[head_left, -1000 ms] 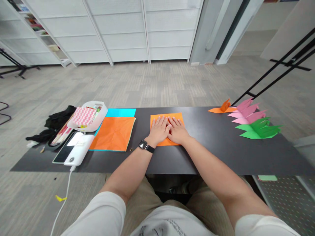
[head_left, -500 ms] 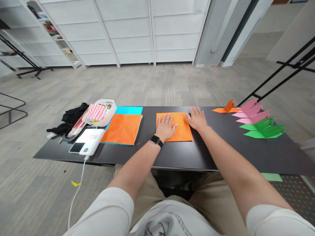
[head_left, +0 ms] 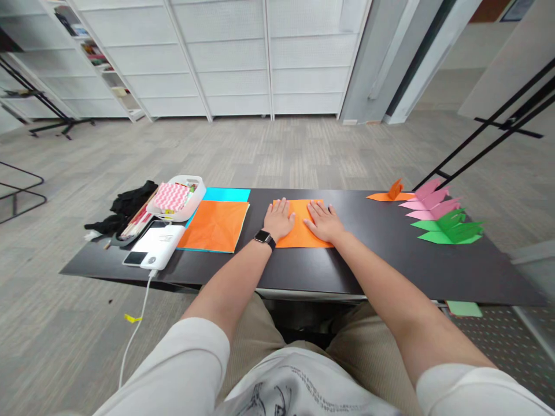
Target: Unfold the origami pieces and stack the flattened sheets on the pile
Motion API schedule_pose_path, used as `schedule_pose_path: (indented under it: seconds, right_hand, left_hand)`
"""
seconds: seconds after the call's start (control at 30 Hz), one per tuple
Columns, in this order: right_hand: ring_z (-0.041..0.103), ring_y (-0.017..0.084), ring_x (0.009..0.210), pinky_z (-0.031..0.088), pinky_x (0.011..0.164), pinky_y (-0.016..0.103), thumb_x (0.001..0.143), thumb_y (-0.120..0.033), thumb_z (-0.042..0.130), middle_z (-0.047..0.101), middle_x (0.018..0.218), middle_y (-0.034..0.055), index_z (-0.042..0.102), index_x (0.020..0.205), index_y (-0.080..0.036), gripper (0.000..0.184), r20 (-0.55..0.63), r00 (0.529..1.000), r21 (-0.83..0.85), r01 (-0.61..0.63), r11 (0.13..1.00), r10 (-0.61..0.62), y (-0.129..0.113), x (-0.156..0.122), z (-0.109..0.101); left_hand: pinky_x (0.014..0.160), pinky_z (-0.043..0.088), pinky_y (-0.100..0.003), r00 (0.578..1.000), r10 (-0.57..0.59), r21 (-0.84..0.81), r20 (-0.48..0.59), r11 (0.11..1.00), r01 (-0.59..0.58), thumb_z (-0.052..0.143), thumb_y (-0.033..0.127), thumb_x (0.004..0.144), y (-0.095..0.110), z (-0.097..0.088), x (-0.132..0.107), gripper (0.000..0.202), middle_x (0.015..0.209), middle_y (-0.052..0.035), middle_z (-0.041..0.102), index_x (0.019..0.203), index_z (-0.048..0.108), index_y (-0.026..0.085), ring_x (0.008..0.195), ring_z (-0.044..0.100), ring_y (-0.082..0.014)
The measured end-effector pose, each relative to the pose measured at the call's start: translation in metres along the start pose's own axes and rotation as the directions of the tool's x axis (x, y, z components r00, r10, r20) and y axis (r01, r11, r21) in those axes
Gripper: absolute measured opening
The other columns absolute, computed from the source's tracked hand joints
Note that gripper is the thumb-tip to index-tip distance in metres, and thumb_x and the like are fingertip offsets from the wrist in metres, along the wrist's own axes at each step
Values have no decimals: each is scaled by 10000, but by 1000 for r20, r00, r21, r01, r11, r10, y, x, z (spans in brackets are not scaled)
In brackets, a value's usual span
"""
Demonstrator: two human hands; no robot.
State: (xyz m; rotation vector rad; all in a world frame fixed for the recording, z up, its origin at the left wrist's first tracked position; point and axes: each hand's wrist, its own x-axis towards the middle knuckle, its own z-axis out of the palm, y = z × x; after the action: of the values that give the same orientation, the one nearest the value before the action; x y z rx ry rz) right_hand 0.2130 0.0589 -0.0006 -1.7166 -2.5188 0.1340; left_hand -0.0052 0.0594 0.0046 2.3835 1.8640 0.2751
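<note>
An orange sheet of paper (head_left: pixel 300 225) lies flat on the dark table in front of me. My left hand (head_left: pixel 278 220) rests open on its left side, palm down, with a black watch on the wrist. Flat on the sheet's right side is my right hand (head_left: pixel 325 223), its fingers apart. The hands cover parts of the sheet's left and right edges. Farther left lies a stack of coloured paper (head_left: pixel 215 225) with orange on top and blue beneath.
At the right stand folded paper birds: an orange one (head_left: pixel 393 191), several pink ones (head_left: pixel 429 200) and green ones (head_left: pixel 455 228). On the left are a white basket (head_left: pixel 202 190), a white power bank (head_left: pixel 163 245) with a cable, a phone (head_left: pixel 135 257) and black cloth (head_left: pixel 133 197).
My right hand has moved left, from the sheet's right edge onto its surface. My left hand has shifted slightly left and up along the sheet. The view has shifted a little.
</note>
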Motion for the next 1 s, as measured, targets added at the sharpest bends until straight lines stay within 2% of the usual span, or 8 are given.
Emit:
schedule_pose_path:
  seconds: [0.1,0.17,0.23,0.33,0.43,0.57,0.73,1.0]
  right_hand:
    - [221,321,1682,132,1349,663,1089,-604,243,228,1806,110,305,1718,-152,777,12,1000,-17,-11,1000,12,-2,0,-1]
    - [221,320,1682,127,1345,678,1090,-606,236,224,1808,105,301,1721,-165,772,15,1000,-20,-16,1000,16,-3,-1,-1]
    - [220,321,1682,125,1341,688,1091,-603,231,226,1807,103,299,1722,-170,768,9,1000,-18,-19,1000,19,-4,-1,-1]
    - [216,328,1682,124,1336,699,1093,-597,227,232,1806,107,298,1721,-161,768,-3,1000,-10,-12,1000,12,-3,-1,1]
    - [218,327,1681,121,1338,693,1095,-553,235,234,1804,109,307,1717,-152,744,-9,1000,-16,-4,1000,4,-3,-1,2]
    - [221,333,1680,134,1338,691,1089,-529,263,230,1804,114,310,1716,-145,737,-2,1000,-21,-1,1000,1,-2,0,2]
    - [249,324,1673,166,1348,639,1093,-509,255,250,1800,135,286,1722,-129,736,-3,999,5,-40,999,40,2,-2,0]
    - [233,394,1667,159,1311,723,1081,-626,234,212,1814,119,252,1739,-199,784,44,998,-79,42,996,-38,34,-55,-5]
  left_hand:
    - [1377,143,-584,996,-85,53,32,995,84,215,442,1102,-23,-11,15,674,1798,-79,271,1716,319,183,1676,252,-287]
    - [1372,141,-601,983,-169,79,75,983,163,236,445,1099,-28,-19,24,692,1797,-128,260,1707,325,127,1677,242,-323]
    - [1367,166,-595,976,-216,82,32,974,212,249,450,1099,-21,-24,27,723,1789,-192,249,1694,316,44,1671,243,-363]
    - [1369,209,-535,996,3,53,-87,999,2,232,437,1111,4,-21,16,711,1799,-172,237,1703,286,47,1674,238,-341]
    - [1375,208,-514,973,225,42,-45,974,-223,245,443,1118,27,-6,-7,683,1798,-135,264,1705,312,100,1676,245,-302]
    - [1360,185,-624,986,166,53,-26,985,-165,224,509,1119,37,9,-28,683,1784,-122,306,1681,398,161,1666,269,-332]
    - [1323,172,-728,988,151,59,-17,987,-150,232,624,1091,36,7,-31,756,1797,-113,269,1697,363,192,1670,241,-357]
    - [1329,109,-733,991,132,71,7,989,-132,281,690,1054,39,7,-31,822,1811,-110,218,1716,315,202,1684,191,-346]
